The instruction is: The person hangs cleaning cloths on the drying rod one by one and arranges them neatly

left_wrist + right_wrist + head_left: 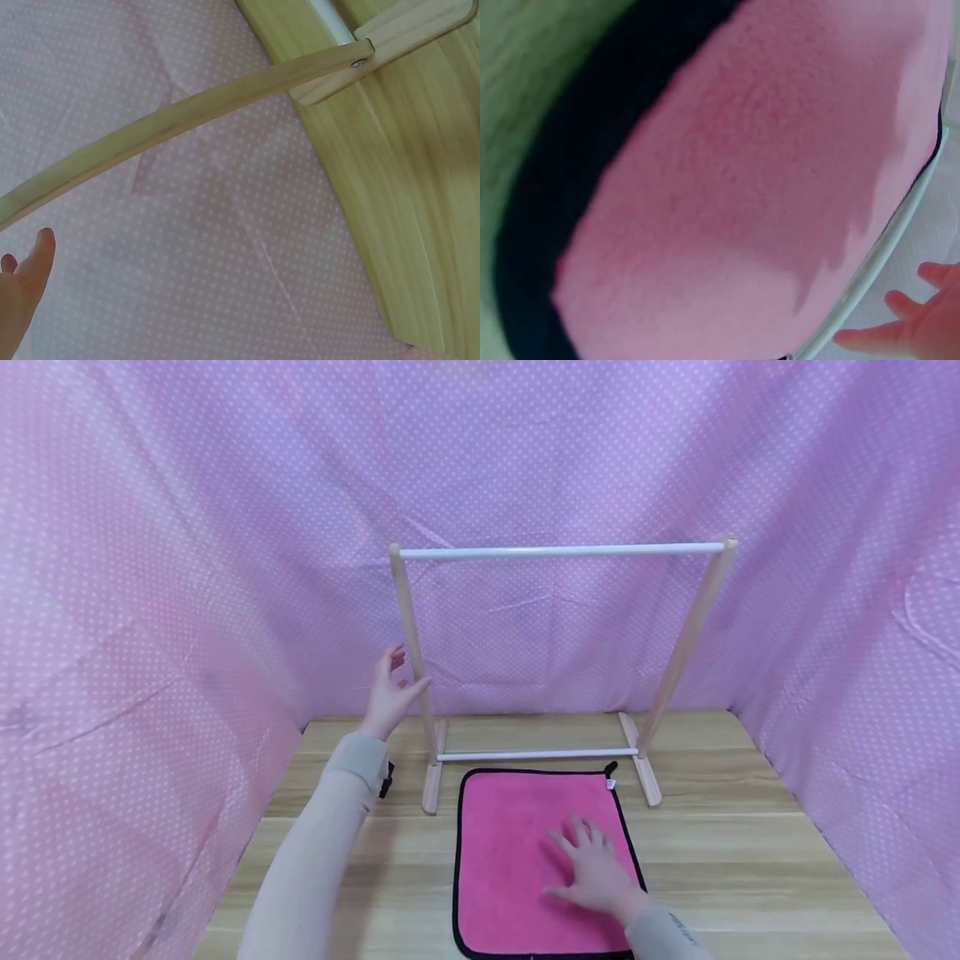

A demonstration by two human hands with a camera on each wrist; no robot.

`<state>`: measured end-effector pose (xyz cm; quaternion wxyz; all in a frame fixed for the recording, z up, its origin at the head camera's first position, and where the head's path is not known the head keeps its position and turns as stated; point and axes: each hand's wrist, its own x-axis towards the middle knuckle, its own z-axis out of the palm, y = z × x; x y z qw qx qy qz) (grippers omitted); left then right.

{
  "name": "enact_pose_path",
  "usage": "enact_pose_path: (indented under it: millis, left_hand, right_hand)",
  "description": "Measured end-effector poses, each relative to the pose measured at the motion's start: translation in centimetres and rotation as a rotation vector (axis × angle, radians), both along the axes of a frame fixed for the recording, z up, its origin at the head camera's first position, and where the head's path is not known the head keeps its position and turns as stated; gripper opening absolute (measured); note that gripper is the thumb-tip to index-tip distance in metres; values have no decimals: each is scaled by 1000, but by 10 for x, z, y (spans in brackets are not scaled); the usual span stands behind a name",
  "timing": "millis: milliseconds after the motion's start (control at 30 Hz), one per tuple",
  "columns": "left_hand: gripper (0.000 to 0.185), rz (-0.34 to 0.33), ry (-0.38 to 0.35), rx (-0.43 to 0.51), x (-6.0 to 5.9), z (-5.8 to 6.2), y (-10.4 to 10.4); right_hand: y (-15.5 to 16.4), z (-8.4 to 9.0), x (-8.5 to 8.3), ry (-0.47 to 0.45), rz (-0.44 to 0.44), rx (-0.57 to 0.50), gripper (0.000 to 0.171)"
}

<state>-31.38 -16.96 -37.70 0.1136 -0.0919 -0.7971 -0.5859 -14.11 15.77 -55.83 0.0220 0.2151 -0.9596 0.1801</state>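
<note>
A pink cloth (502,852) with black edging lies flat, its black loop and white tag at the far right corner. My right hand (595,872) is over the right part of the cloth, fingers spread, casting a shadow on it. Behind the cloth stands a rack with wooden side posts and a white top bar (562,552). Beside its left post (408,627) is my left hand (388,695), raised, with thumb and fingers apart and nothing held. A gap shows between those fingers and the post (172,124) in the left wrist view.
The wooden tabletop (742,852) extends around the cloth and rack. Pink dotted fabric (540,460) hangs at the back and both sides. The rack's lower white bar (536,754) runs just behind the cloth, between two wooden feet. A small black item (387,780) shows beside the left sleeve.
</note>
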Motion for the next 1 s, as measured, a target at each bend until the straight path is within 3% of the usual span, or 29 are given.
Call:
enact_pose_path:
  millis: [267, 533, 700, 867, 1000]
  left_hand:
    - [76, 6, 13, 64, -12, -3, 10]
    - [73, 24, -1, 136, -20, -1, 10]
    - [68, 49, 49, 119, -19, 6, 8]
    - [69, 25, 95, 104, -23, 16, 9]
    - [71, 19, 74, 138, -25, 19, 8]
  right_hand:
    - [-3, -4, -8, -66, 130, 43, 98]
    - [-10, -7, -13, -158, 139, 86, 106]
    - [-14, -6, -13, -208, 122, 106, 108]
    - [-14, -5, -15, -218, 95, 130, 108]
    - [-17, -6, -17, -213, 106, 158, 108]
